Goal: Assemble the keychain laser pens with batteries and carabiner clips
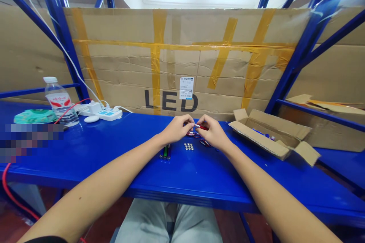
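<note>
My right hand (211,132) is closed on a small red metal tube, like a mini torch (203,127), above the middle of the table. At its silver end, the fingertips of my left hand (179,129) are pinched together on the same tube. Beneath my hands lie several more red and silver pieces (194,134), partly hidden. Nearer to me sits a tight cluster of several small round silver button cells (188,146). Left of them, below my left wrist, stand or lie a green tube (165,152) and dark ones beside it; their upper ends are hidden.
An open cardboard box (259,140) with blue items inside sits at the right. To the left are a water bottle (60,102), a green packet (35,116) and a white power strip (108,114) with cables. A large cardboard panel (128,68) closes off the blue table's (114,140) back.
</note>
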Demonstrator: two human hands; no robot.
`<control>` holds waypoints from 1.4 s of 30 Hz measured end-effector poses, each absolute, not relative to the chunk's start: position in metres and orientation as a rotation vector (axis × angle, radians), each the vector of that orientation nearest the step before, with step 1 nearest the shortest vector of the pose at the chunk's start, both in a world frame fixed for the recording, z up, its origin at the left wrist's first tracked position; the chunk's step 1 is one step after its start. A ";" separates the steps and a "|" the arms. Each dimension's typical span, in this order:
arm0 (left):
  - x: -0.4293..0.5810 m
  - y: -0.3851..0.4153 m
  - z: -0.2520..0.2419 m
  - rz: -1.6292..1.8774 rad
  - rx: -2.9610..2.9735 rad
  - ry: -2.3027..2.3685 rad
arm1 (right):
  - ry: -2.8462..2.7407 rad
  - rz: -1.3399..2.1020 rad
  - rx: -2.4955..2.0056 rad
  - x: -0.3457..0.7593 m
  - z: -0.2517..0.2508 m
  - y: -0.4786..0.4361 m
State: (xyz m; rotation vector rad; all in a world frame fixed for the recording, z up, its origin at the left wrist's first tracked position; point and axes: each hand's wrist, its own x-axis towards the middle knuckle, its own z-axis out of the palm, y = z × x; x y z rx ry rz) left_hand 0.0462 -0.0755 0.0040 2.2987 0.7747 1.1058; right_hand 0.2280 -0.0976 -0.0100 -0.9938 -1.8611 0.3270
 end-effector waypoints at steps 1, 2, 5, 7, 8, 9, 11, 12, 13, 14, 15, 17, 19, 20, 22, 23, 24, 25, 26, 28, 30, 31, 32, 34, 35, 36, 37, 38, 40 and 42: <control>0.046 -0.075 0.004 1.109 2.293 0.775 | -1.870 0.317 -0.988 0.229 -0.009 -0.097; 0.046 -0.075 0.004 1.111 2.292 0.773 | -1.882 0.309 -0.984 0.230 -0.008 -0.097; 0.045 -0.075 0.004 1.113 2.319 0.771 | -1.927 0.281 -0.987 0.231 -0.005 -0.099; 0.045 -0.075 0.004 1.111 2.345 0.778 | -1.950 0.258 -0.992 0.232 -0.003 -0.099; 0.045 -0.075 0.004 1.107 2.354 0.780 | -1.959 0.250 -0.994 0.232 -0.003 -0.100; 0.045 -0.074 0.004 1.101 2.360 0.782 | -1.966 0.249 -0.997 0.232 -0.002 -0.100; 0.045 -0.074 0.003 1.088 2.368 0.789 | -1.976 0.262 -1.008 0.232 -0.002 -0.100; 0.045 -0.074 0.003 1.081 2.369 0.795 | -1.980 0.275 -1.014 0.232 -0.002 -0.100; 0.045 -0.074 0.003 1.074 2.369 0.801 | -1.983 0.292 -1.020 0.231 -0.003 -0.100; 0.045 -0.074 0.002 1.070 2.370 0.806 | -1.983 0.313 -1.027 0.231 -0.003 -0.099; 0.045 -0.074 0.002 1.068 2.372 0.811 | -1.979 0.338 -1.033 0.231 -0.003 -0.099; 0.045 -0.074 0.001 1.069 2.381 0.816 | -1.959 0.401 -1.051 0.231 -0.004 -0.099; 0.045 -0.073 0.000 1.068 2.394 0.822 | -1.927 0.481 -1.076 0.231 -0.004 -0.099; 0.044 -0.072 0.000 1.066 2.398 0.825 | -1.911 0.521 -1.091 0.230 -0.004 -0.099; 0.044 -0.070 0.000 1.045 2.390 0.838 | -1.895 0.566 -1.119 0.230 -0.003 -0.099; 0.043 -0.068 0.000 1.028 2.372 0.843 | -1.903 0.571 -1.127 0.230 -0.002 -0.099; 0.042 -0.066 0.001 1.012 2.343 0.841 | -1.917 0.568 -1.125 0.230 0.000 -0.098; 0.041 -0.064 0.002 1.002 2.300 0.828 | -1.932 0.555 -1.111 0.232 0.002 -0.098; 0.040 -0.062 0.003 1.008 2.247 0.806 | -1.933 0.535 -1.096 0.233 0.004 -0.097; 0.037 -0.057 0.007 1.073 2.127 0.753 | -1.878 0.458 -1.102 0.239 0.008 -0.095; 0.034 -0.053 0.011 1.199 1.989 0.703 | -1.838 0.313 -1.207 0.247 0.011 -0.094; 0.032 -0.051 0.013 1.262 1.909 0.678 | -1.886 0.233 -1.293 0.251 0.011 -0.093; 0.031 -0.049 0.015 1.316 1.818 0.653 | -1.980 0.175 -1.374 0.253 0.010 -0.093; 0.028 -0.046 0.018 1.391 1.613 0.602 | -2.184 0.157 -1.494 0.256 0.008 -0.094; 0.027 -0.045 0.019 1.410 1.518 0.583 | -2.248 0.160 -1.534 0.255 0.006 -0.095; 0.026 -0.044 0.019 1.424 1.434 0.569 | -2.287 0.162 -1.563 0.254 0.004 -0.096; 0.026 -0.043 0.019 1.437 1.367 0.561 | -2.305 0.155 -1.583 0.251 0.003 -0.096; 0.026 -0.043 0.019 1.447 1.316 0.561 | -2.313 0.140 -1.594 0.249 0.001 -0.097; 0.026 -0.043 0.019 1.446 1.249 0.575 | -2.314 0.102 -1.607 0.244 -0.001 -0.098; 0.027 -0.045 0.018 1.422 1.215 0.590 | -2.309 0.057 -1.631 0.240 -0.002 -0.100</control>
